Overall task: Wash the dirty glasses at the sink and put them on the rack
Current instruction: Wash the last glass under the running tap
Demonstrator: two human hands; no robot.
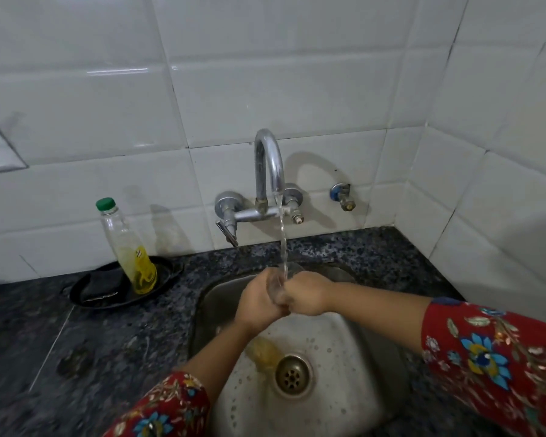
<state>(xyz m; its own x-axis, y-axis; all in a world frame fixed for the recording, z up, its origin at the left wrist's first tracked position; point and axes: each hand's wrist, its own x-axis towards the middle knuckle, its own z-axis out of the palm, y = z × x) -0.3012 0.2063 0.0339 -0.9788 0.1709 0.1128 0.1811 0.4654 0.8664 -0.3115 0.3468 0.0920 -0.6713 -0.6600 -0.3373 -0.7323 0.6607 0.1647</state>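
A clear glass is held over the steel sink, under the stream of water falling from the curved tap. My left hand wraps the glass from the left and my right hand grips it from the right. The two hands touch below it. Most of the glass is hidden by my fingers; only its rim and part of its side show. Yellowish liquid runs toward the drain at the sink's bottom.
A bottle of yellow dish liquid with a green cap stands in a black dish with a dark scrubber, left of the sink on the speckled granite counter. White tiled walls rise behind and to the right. No rack is in view.
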